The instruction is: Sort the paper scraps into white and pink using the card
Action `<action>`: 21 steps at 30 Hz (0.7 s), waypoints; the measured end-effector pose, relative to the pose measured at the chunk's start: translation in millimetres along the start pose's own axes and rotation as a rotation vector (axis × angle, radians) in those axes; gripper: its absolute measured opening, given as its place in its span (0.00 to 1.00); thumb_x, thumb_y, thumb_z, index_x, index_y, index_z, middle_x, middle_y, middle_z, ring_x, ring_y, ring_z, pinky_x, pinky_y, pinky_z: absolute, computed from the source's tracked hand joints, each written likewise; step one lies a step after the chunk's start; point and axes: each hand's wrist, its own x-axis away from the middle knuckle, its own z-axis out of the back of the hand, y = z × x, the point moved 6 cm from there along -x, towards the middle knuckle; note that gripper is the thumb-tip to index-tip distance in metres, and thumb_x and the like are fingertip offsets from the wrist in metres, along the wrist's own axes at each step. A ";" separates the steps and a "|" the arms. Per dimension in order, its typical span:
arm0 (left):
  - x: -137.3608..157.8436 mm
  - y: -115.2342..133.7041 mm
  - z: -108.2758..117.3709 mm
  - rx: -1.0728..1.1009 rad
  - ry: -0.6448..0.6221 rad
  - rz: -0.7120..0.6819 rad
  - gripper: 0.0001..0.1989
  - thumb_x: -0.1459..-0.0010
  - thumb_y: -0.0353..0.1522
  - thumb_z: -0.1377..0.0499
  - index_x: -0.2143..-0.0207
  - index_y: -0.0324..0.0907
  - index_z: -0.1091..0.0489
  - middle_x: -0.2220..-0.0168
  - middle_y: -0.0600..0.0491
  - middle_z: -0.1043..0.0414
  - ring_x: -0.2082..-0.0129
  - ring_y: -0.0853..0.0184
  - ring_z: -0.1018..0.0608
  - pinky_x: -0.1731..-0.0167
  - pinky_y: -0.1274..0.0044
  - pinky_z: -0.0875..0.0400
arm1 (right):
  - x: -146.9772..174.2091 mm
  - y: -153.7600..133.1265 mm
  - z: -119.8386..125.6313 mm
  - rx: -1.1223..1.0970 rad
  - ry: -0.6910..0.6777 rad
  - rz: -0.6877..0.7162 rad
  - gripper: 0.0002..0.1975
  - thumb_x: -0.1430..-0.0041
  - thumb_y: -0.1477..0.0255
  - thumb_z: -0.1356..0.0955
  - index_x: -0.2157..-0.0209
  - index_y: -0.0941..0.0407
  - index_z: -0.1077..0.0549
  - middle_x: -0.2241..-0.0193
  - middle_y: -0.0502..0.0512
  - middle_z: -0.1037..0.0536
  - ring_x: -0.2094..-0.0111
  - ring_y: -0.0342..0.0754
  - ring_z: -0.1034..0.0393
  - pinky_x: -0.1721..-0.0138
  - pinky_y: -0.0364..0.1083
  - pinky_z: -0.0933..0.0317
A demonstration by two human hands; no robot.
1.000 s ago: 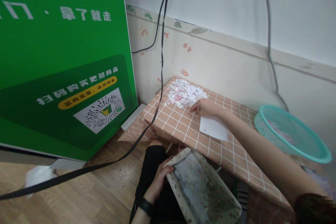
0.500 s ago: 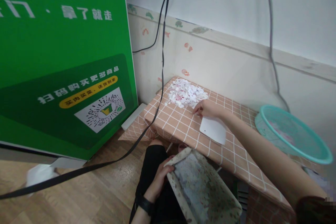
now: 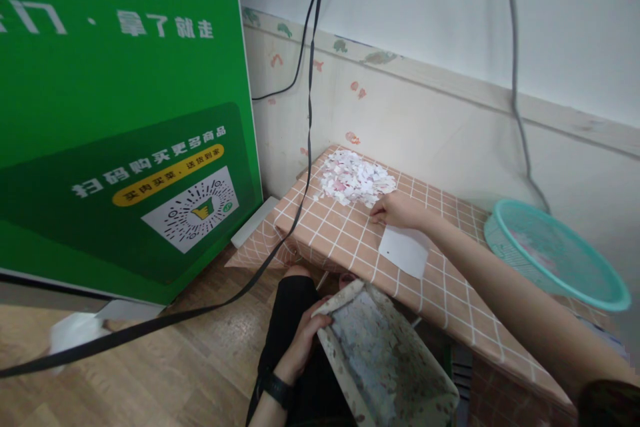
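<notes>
With its fingers curled over the rim, my left hand (image 3: pixel 303 340) holds a stained, pale rectangular bin (image 3: pixel 390 353) tilted over my lap. Speckled bits show inside the bin, too blurred to name. My right hand (image 3: pixel 395 210) reaches over the table (image 3: pixel 345 230), its fingers pinched together low over the cloth. What they grip, if anything, is too small to make out. Just beyond those fingertips lies a heap of torn white paper scraps (image 3: pixel 355 177), some pinkish. A white sheet of paper (image 3: pixel 404 250) lies flat on the table, partly under my right hand and wrist.
A turquoise plastic basket (image 3: pixel 560 247) with pinkish scraps stands on the table's right end. A black strap (image 3: pixel 311 100) hangs down in front and runs to the lower left. At left stands a green printed cabinet (image 3: pixel 125 80); a wall closes the back.
My right hand has shifted slightly right, away from the scraps. The white sheet has slid and turned a little toward the table's front edge. My left hand and the bin stay nearly still.
</notes>
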 end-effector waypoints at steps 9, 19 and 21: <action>0.5 4.4 -4.3 -0.017 -0.016 -0.010 0.18 0.46 0.32 0.40 0.53 0.40 0.22 0.63 0.50 0.21 0.58 0.53 0.25 0.56 0.68 0.35 | 6.0 4.6 0.6 -0.123 0.005 -0.081 0.09 0.42 0.70 0.31 0.69 0.57 0.17 0.73 0.54 0.18 0.70 0.47 0.27 0.65 0.44 0.39; 0.2 3.1 -1.9 -0.023 0.032 0.014 0.21 0.48 0.34 0.38 0.51 0.39 0.23 0.62 0.49 0.21 0.55 0.51 0.25 0.52 0.66 0.36 | 17.7 0.4 5.6 -0.143 -0.061 -0.040 0.10 0.41 0.74 0.33 0.64 0.56 0.18 0.70 0.54 0.17 0.68 0.47 0.27 0.64 0.44 0.39; 0.8 5.1 -3.2 -0.021 0.032 0.006 0.21 0.48 0.33 0.39 0.51 0.39 0.23 0.64 0.49 0.22 0.56 0.52 0.25 0.53 0.67 0.36 | 19.9 -3.9 7.7 -0.070 -0.027 -0.017 0.10 0.40 0.74 0.33 0.63 0.55 0.17 0.68 0.55 0.17 0.67 0.48 0.27 0.63 0.45 0.39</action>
